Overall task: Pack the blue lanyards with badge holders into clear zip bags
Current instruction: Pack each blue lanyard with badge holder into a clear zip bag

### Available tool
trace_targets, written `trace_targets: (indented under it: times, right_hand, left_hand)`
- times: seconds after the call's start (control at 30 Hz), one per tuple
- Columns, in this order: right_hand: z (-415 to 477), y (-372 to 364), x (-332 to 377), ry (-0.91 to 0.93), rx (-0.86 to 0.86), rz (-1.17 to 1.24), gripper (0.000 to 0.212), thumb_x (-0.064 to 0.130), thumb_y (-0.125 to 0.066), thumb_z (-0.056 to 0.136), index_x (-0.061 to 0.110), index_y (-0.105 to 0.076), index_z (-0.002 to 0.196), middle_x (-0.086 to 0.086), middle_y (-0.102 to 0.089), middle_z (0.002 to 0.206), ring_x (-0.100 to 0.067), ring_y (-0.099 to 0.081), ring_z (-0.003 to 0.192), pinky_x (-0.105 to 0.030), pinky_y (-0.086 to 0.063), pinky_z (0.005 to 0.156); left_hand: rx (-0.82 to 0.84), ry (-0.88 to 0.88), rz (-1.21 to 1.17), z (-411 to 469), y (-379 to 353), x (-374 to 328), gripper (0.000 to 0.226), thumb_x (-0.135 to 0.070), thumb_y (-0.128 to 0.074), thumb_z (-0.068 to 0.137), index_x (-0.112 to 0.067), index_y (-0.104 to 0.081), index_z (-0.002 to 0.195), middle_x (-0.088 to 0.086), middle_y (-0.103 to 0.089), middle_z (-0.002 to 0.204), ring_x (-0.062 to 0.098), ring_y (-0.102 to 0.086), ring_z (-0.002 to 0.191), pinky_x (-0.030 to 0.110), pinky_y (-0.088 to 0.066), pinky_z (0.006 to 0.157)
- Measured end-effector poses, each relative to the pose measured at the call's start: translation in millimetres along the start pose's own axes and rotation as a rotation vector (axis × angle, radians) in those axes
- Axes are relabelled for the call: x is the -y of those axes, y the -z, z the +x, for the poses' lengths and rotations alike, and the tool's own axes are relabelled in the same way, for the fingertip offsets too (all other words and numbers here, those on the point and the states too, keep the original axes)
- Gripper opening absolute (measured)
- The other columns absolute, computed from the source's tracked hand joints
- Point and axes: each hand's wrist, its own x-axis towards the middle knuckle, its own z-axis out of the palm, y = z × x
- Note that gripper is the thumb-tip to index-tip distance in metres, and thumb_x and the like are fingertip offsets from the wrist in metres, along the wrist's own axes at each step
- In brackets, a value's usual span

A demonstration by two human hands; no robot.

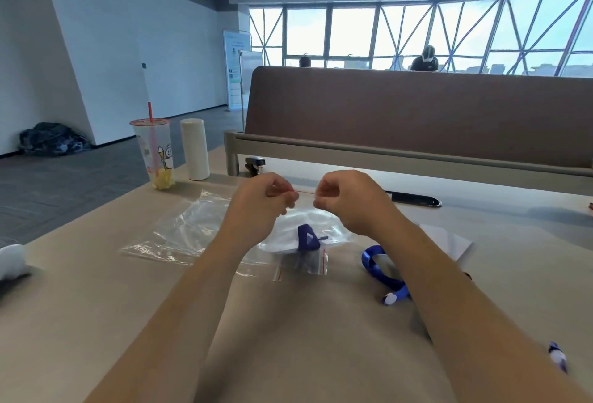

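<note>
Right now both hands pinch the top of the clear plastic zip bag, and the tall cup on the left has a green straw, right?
No. The head view shows a red straw in the tall plastic cup. The left hand and right hand do pinch the top of the clear plastic zip bag.

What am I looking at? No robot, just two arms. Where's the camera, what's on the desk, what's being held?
There is no machine here: a person works with bare hands. The only picture comes from a wide-angle camera worn on their head, looking forward and down.

The left hand and right hand each pinch the top edge of a clear zip bag, held up above the table. A blue lanyard seems to sit inside it.

On the table lie a second blue lanyard, a larger clear bag, a drink cup with a red straw, a white cylinder and a stapler.
</note>
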Motion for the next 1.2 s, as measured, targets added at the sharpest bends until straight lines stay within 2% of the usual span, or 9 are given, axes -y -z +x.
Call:
trace_targets:
  times: [0.07, 0.17, 0.33, 0.43, 0.7, 0.77, 0.9, 1.1, 1.2]
  right_hand:
    - [1.1, -1.9, -2.7, -0.017, 0.01, 0.002, 0.004, 0.024, -0.068, 0.091, 0.023, -0.064, 0.09, 0.003, -0.066, 0.092, -0.014, -0.061, 0.083, -0.026, -0.048, 0.076]
    - [3.8, -5.7, -6.5, -0.034, 0.019, -0.01, 0.004, 0.026, -0.068, 0.091, 0.023, -0.065, 0.091, 0.004, -0.065, 0.09, -0.015, -0.06, 0.083, -0.03, -0.052, 0.079]
    - [2.3, -9.7, -2.1, 0.003, 0.02, 0.043, 0.012, 0.027, -0.067, 0.091, 0.021, -0.066, 0.102, 0.007, -0.062, 0.094, -0.012, -0.059, 0.086, -0.026, -0.05, 0.079]
    - [1.4, -10.3, -1.2, 0.017, 0.028, 0.07, 0.005, 0.024, -0.065, 0.093, 0.022, -0.065, 0.097, 0.006, -0.063, 0.092, -0.01, -0.058, 0.081, -0.02, -0.047, 0.074]
    - [-0.2, -11.1, -5.6, -0.013, 0.042, 0.089, 0.01, 0.022, -0.063, 0.094, 0.018, -0.068, 0.102, 0.002, -0.067, 0.096, -0.014, -0.06, 0.085, -0.024, -0.047, 0.076]
    - [-0.2, -10.0, -4.2, -0.012, 0.048, 0.119, 0.011, 0.023, -0.063, 0.094, 0.019, -0.068, 0.103, 0.005, -0.065, 0.096, -0.012, -0.059, 0.085, -0.023, -0.047, 0.076]
    - [-0.7, -9.3, -2.7, 0.003, 0.074, 0.126, 0.004, 0.02, -0.062, 0.095, 0.023, -0.064, 0.093, 0.006, -0.063, 0.089, -0.008, -0.056, 0.077, -0.022, -0.046, 0.073]
    - [-0.9, -10.7, -1.1, -0.003, 0.09, 0.116, 0.005, 0.017, -0.059, 0.096, 0.022, -0.06, 0.094, 0.003, -0.062, 0.094, -0.011, -0.056, 0.081, -0.015, -0.041, 0.064]
    - [-1.8, -12.8, 2.4, -0.011, 0.087, 0.193, 0.003, 0.02, -0.061, 0.096, 0.02, -0.063, 0.098, 0.002, -0.065, 0.095, -0.014, -0.06, 0.085, -0.02, -0.045, 0.071]
  left_hand:
    - [-0.013, 0.071, -0.142, -1.6, -0.8, 4.8, 0.009, -0.017, -0.067, 0.092, -0.008, -0.066, 0.094, -0.001, -0.073, 0.077, 0.01, -0.066, 0.064, 0.02, -0.056, 0.063]
    - [-0.022, 0.119, -0.221, -2.8, -2.4, 7.0, 0.007, -0.013, -0.064, 0.094, -0.008, -0.067, 0.09, -0.001, -0.074, 0.074, 0.007, -0.067, 0.06, 0.016, -0.056, 0.061]
    - [-0.054, 0.093, -0.173, -7.5, -7.1, 4.3, 0.012, -0.015, -0.063, 0.094, -0.019, -0.066, 0.083, -0.004, -0.073, 0.075, 0.013, -0.068, 0.068, 0.016, -0.057, 0.064]
    - [-0.052, 0.101, -0.19, -8.3, -8.5, 2.9, 0.012, -0.016, -0.064, 0.094, -0.02, -0.064, 0.083, -0.003, -0.073, 0.076, 0.014, -0.069, 0.067, 0.013, -0.055, 0.06]
    - [-0.013, 0.18, -0.284, -8.0, -10.2, 7.7, 0.01, -0.013, -0.06, 0.097, -0.013, -0.068, 0.091, -0.005, -0.076, 0.077, 0.016, -0.073, 0.071, 0.021, -0.058, 0.066]
    - [-0.015, 0.195, -0.304, -7.7, -10.1, 7.9, 0.008, -0.013, -0.063, 0.094, -0.015, -0.069, 0.089, -0.003, -0.076, 0.08, 0.019, -0.074, 0.075, 0.026, -0.06, 0.073]
    - [-0.028, 0.191, -0.264, -6.9, -11.4, 8.9, 0.008, -0.016, -0.068, 0.091, -0.021, -0.07, 0.085, 0.004, -0.073, 0.085, 0.024, -0.07, 0.083, 0.032, -0.059, 0.083]
    - [-0.031, 0.221, -0.286, -5.9, -9.4, 12.2, 0.013, -0.012, -0.066, 0.093, -0.017, -0.071, 0.082, 0.008, -0.073, 0.08, 0.024, -0.067, 0.077, 0.032, -0.061, 0.08]
    - [-0.012, 0.187, -0.221, -5.8, -10.8, 11.3, 0.008, -0.017, -0.069, 0.091, -0.02, -0.071, 0.085, 0.003, -0.072, 0.083, 0.021, -0.067, 0.079, 0.035, -0.059, 0.083]
